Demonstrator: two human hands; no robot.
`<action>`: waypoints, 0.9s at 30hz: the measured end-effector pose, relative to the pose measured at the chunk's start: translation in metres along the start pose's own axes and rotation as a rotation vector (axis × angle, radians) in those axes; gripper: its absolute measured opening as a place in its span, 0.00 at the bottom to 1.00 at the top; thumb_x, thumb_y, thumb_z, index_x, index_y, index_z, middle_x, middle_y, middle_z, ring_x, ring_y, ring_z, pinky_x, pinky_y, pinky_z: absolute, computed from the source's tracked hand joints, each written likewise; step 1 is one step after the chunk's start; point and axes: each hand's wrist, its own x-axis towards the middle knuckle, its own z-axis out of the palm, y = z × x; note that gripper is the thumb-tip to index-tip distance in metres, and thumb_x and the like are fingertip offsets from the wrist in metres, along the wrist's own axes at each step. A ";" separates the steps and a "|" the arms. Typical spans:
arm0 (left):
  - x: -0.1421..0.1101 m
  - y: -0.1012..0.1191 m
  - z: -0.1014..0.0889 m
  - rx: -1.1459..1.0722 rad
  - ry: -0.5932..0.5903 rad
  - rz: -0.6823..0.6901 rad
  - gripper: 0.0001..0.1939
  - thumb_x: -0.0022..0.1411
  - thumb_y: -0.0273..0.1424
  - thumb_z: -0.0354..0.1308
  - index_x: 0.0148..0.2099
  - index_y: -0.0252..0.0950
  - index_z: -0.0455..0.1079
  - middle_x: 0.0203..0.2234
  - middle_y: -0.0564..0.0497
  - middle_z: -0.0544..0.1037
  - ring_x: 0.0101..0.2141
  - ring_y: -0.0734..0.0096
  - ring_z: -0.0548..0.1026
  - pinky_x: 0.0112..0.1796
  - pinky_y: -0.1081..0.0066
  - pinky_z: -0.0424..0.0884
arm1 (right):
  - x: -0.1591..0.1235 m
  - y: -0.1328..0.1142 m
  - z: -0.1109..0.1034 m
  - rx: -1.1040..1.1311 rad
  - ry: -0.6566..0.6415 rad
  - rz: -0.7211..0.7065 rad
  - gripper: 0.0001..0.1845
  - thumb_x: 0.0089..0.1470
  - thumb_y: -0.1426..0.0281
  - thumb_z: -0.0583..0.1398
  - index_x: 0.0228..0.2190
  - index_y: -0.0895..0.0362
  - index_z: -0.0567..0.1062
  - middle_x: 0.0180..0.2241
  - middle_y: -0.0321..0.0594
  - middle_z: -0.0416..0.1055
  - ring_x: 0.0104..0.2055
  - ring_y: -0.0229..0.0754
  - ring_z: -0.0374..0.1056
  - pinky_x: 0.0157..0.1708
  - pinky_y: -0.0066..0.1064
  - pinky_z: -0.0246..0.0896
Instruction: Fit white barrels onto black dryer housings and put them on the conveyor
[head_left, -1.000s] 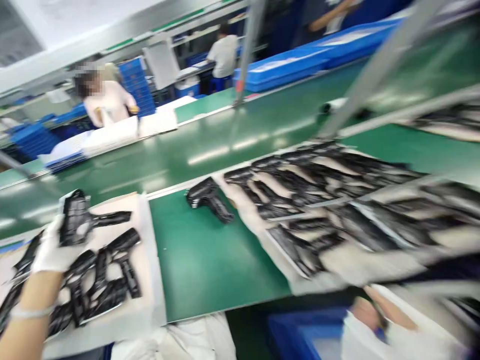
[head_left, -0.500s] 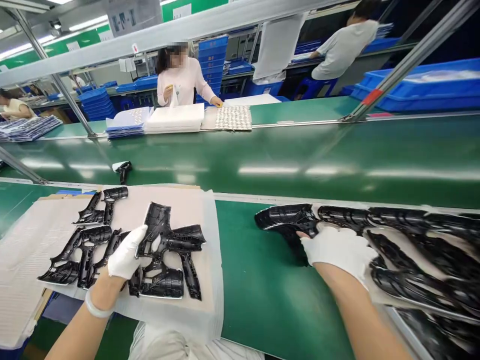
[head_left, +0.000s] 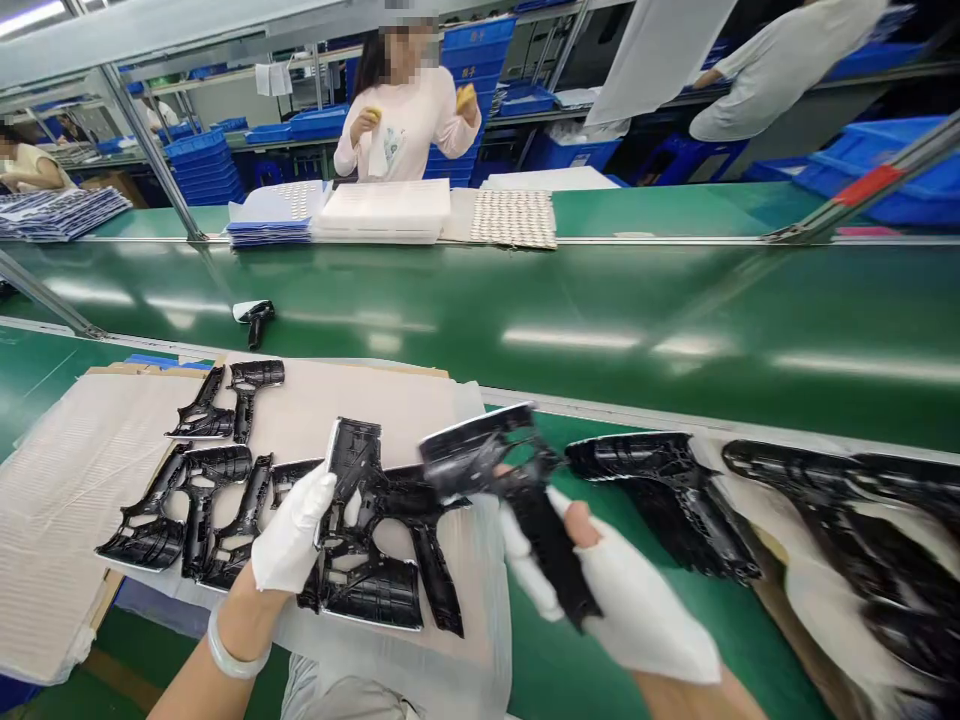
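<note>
Right hand has risen from the pile, gloved fingers wrapped round the handle of a black plastic shell, leaving its wide end clear and facing the camera; left hand pinches the edge of another shell, tipped up above the white sheet
</note>
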 end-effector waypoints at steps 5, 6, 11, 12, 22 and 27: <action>-0.005 0.004 -0.005 0.101 -0.018 0.085 0.18 0.62 0.46 0.61 0.45 0.40 0.80 0.45 0.46 0.83 0.61 0.47 0.67 0.64 0.55 0.61 | 0.019 0.005 0.062 -0.510 0.107 -0.616 0.19 0.65 0.54 0.51 0.49 0.49 0.73 0.32 0.42 0.73 0.33 0.46 0.72 0.29 0.35 0.70; -0.006 0.005 -0.005 0.118 -0.025 0.105 0.21 0.62 0.49 0.60 0.47 0.40 0.80 0.47 0.45 0.82 0.62 0.48 0.66 0.64 0.56 0.59 | 0.024 0.006 0.068 -0.642 0.147 -0.770 0.19 0.66 0.60 0.52 0.55 0.47 0.70 0.36 0.43 0.74 0.36 0.47 0.73 0.32 0.36 0.71; -0.005 0.014 -0.003 0.062 -0.069 0.134 0.28 0.56 0.55 0.63 0.49 0.40 0.80 0.51 0.45 0.80 0.64 0.47 0.63 0.65 0.58 0.57 | 0.046 0.013 0.084 -1.059 0.313 -1.119 0.34 0.63 0.73 0.53 0.67 0.47 0.54 0.38 0.45 0.71 0.37 0.47 0.70 0.34 0.37 0.70; -0.004 0.014 -0.004 0.035 -0.082 0.126 0.28 0.55 0.55 0.64 0.49 0.40 0.80 0.52 0.45 0.80 0.64 0.48 0.63 0.66 0.58 0.57 | 0.048 0.014 0.085 -1.097 0.328 -1.150 0.34 0.62 0.74 0.54 0.67 0.47 0.55 0.37 0.45 0.72 0.37 0.47 0.70 0.34 0.37 0.69; -0.001 -0.005 -0.024 -0.106 -0.065 0.010 0.30 0.56 0.54 0.64 0.52 0.38 0.78 0.52 0.43 0.79 0.63 0.48 0.66 0.65 0.57 0.58 | 0.052 0.001 0.094 -1.136 0.261 -1.043 0.12 0.65 0.69 0.53 0.35 0.52 0.76 0.25 0.39 0.70 0.27 0.40 0.65 0.29 0.31 0.63; -0.002 -0.001 -0.018 -0.104 -0.040 0.020 0.29 0.54 0.54 0.65 0.49 0.38 0.80 0.52 0.44 0.80 0.63 0.49 0.66 0.66 0.58 0.56 | 0.051 -0.007 0.099 -1.000 0.257 -0.850 0.23 0.67 0.62 0.50 0.21 0.53 0.70 0.18 0.36 0.61 0.22 0.38 0.58 0.24 0.30 0.59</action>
